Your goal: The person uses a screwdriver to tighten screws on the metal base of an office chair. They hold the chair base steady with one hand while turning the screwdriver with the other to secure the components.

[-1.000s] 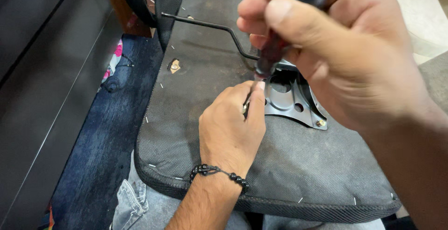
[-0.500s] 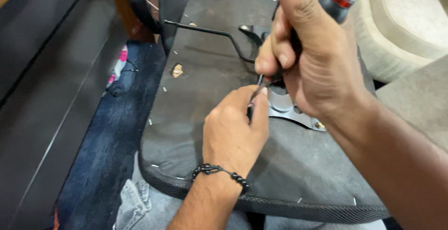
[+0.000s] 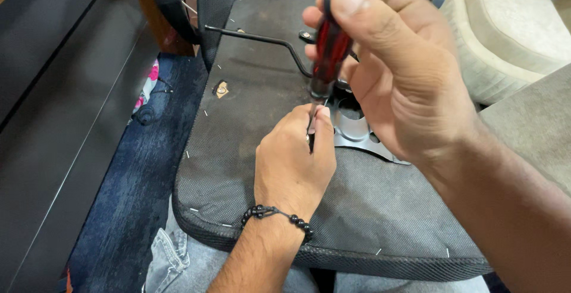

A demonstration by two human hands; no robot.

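An upturned chair seat, covered underneath in dark stapled fabric, lies across my lap. A grey metal mounting plate is fixed near its middle, with a black bent lever rod running to it. My right hand grips the red-and-black handle of a screwdriver, held upright with the shaft pointing down at the plate's near edge. My left hand, with a black bead bracelet at the wrist, rests on the fabric and pinches the screwdriver's shaft close to its tip. The tip itself is hidden behind my fingers.
A dark cabinet front runs along the left. A blue patterned rug covers the floor below it. Beige cushions sit at the upper right, a grey upholstered surface at the right edge. Chair parts and a wooden leg stand behind the seat.
My right hand has turned around the screwdriver handle, so more of the red handle shows now. My left hand stays at the shaft. The view has shifted slightly.
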